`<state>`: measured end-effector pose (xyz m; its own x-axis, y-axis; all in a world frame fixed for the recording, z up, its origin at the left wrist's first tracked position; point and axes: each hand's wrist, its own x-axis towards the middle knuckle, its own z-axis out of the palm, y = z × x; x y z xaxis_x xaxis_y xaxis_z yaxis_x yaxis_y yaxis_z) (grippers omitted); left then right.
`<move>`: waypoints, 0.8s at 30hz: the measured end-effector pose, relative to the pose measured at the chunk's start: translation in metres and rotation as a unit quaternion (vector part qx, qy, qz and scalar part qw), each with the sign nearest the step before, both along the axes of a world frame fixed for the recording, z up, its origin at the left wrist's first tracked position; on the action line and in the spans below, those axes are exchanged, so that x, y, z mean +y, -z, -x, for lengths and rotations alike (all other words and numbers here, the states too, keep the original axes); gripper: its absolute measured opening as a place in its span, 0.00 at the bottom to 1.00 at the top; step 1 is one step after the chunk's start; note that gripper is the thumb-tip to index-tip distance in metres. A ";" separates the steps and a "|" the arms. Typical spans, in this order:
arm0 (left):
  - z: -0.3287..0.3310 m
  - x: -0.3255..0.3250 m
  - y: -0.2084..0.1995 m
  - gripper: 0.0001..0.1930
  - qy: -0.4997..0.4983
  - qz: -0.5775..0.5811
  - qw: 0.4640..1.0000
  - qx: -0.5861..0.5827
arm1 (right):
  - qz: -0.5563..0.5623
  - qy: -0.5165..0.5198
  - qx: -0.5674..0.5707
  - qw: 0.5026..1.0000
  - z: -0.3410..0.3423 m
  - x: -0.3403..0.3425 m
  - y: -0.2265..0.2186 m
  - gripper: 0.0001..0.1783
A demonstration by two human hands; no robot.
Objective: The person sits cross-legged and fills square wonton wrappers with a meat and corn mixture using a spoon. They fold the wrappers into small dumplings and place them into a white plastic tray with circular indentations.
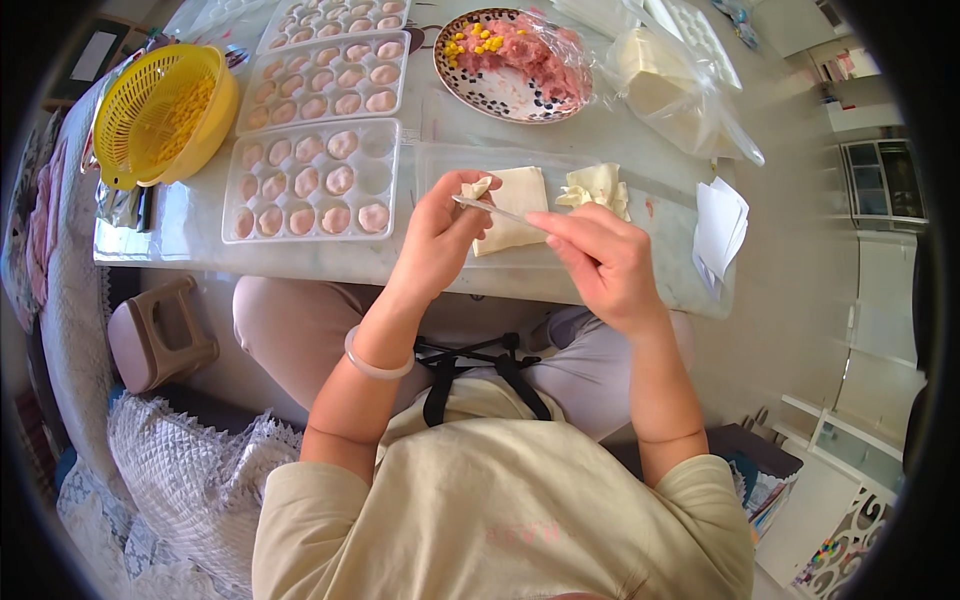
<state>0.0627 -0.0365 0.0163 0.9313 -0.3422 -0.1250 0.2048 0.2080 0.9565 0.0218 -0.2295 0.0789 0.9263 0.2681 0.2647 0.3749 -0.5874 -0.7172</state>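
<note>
A: Where's the wrapper?
B: Small folded dough wrapper [478, 187], near side of table, about mid-width. Left hand [441, 226] has it pinched at the fingertips.
A: Right hand?
B: Right hand [606, 258] closed on a thin utensil [508, 215]. Tip points left, at the left fingers, just beside the wrapper. Can't tell if they touch.
A: Around the hands?
B: Square dough sheets [520, 190] lie flat between and just beyond the hands, partly covered by the utensil and fingers. Crumpled dough [597, 188] just right of that, beyond the right hand.
A: Further out?
B: Left: near tray [376, 182], clear plastic, round cells holding pink-and-white dumplings [308, 181]. Two more trays in line beyond it. Far left: yellow colander [222, 118] with yellow kernels inside.
A: Far side?
B: Patterned plate [497, 98], pink minced filling [540, 62] plus corn kernels [478, 42], clear film over its right part. Right of it: clear bag [690, 118] around a pale block. White sheets [720, 228] at the table's [335, 262] right edge.
</note>
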 end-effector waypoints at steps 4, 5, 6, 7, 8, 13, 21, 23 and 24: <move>0.002 0.002 -0.013 0.21 0.027 0.081 0.995 0.059 | 0.002 0.012 0.015 1.000 -0.004 -0.001 0.006 0.11; 0.002 0.005 -0.013 0.22 0.049 0.088 0.993 0.060 | 0.004 0.020 0.018 1.000 -0.003 -0.003 0.006 0.10; 0.001 0.010 -0.013 0.23 0.070 0.096 0.991 0.061 | -0.005 0.029 0.027 0.999 -0.003 -0.005 0.008 0.09; 0.000 0.015 -0.013 0.24 0.092 0.104 0.988 0.062 | -0.014 0.037 0.036 0.999 -0.003 -0.007 0.011 0.09; -0.001 0.019 -0.019 0.25 0.112 0.100 0.987 0.061 | -0.024 0.047 0.046 0.998 -0.003 -0.008 0.012 0.08; -0.006 0.027 -0.016 0.18 0.138 0.038 0.988 0.052 | -0.028 0.054 0.138 0.989 -0.001 -0.004 0.005 0.07; -0.008 0.028 -0.016 0.13 0.111 -0.108 0.988 -0.008 | 0.026 0.043 0.048 0.998 0.006 0.001 0.003 0.07; -0.007 0.024 -0.026 0.14 0.107 -0.193 0.975 -0.016 | 0.069 0.034 0.054 0.996 0.007 0.005 0.004 0.07; -0.007 0.025 -0.032 0.14 0.104 -0.236 0.966 -0.020 | 0.057 0.038 0.045 0.997 0.006 0.007 0.006 0.07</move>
